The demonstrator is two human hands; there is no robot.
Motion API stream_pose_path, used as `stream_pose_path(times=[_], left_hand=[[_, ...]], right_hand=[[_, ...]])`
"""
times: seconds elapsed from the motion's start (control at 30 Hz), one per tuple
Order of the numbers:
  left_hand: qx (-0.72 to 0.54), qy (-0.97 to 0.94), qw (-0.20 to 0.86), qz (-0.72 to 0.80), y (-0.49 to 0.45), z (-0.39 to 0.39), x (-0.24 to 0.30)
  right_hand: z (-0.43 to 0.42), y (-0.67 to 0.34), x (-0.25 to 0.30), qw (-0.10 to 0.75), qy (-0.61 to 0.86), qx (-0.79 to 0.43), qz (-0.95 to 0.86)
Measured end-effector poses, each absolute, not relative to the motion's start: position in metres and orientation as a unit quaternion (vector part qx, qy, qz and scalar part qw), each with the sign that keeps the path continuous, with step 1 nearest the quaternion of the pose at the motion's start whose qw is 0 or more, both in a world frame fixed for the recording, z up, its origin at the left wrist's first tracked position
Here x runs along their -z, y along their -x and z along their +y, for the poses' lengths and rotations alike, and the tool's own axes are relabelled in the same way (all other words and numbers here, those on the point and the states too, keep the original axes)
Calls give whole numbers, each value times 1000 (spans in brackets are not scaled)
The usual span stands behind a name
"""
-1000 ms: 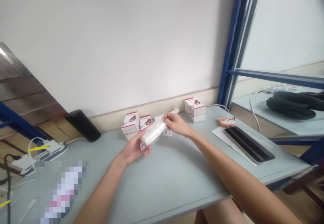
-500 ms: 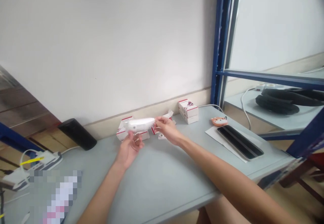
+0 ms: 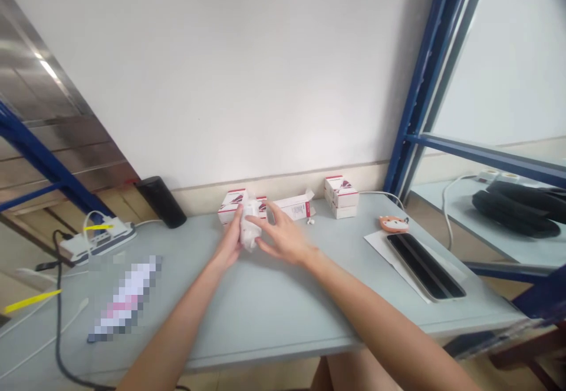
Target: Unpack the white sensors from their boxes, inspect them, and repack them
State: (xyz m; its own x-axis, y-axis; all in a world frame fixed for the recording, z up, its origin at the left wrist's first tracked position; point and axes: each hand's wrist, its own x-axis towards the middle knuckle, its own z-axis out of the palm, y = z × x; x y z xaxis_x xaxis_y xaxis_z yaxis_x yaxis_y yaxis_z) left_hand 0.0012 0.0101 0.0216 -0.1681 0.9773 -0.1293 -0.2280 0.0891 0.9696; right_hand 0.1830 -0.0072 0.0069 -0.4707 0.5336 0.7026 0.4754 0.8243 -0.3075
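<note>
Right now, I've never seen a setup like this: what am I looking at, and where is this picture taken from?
This picture comes from a camera worn on a person's head, looking forward and down, so the arms are the wearer's own. The left hand grips a white plastic-wrapped packet, and the right hand has its fingers against it. On the pale grey table stand red-and-white boxes, with an open box lying nearby. Further right, a flat black device lies on white paper.

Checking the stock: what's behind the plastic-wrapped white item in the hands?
Red-and-white boxes stand behind the plastic-wrapped white item. The item and the left hand cover their lower fronts; that part cannot be seen.
</note>
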Motion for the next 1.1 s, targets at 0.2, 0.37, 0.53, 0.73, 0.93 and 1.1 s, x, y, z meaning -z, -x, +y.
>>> stream_pose_path(times=[0.2,0.37,0.53,0.73,0.93,1.1], left_hand=[[-531,-412,542,505,-17,12,-29],[-513,-517,512,456,-48,40,-47],[-513,-621,392,445,-84,72,-51],[-472,-700,319,430,-104,84,-28],[-522,-696,281,404,-80,57,-26],[-561,-646,373,358,-48,11,-13]], right_hand=[[-5,-192,-6,443,321,-237,-802],[9,-204,-18,593,312,-319,-670],[25,-232,-32,744,353,-245,-511],[34,-255,-30,771,391,-108,-491],[25,-245,-38,782,351,-145,-493],[11,-222,-35,700,317,-161,-619]])
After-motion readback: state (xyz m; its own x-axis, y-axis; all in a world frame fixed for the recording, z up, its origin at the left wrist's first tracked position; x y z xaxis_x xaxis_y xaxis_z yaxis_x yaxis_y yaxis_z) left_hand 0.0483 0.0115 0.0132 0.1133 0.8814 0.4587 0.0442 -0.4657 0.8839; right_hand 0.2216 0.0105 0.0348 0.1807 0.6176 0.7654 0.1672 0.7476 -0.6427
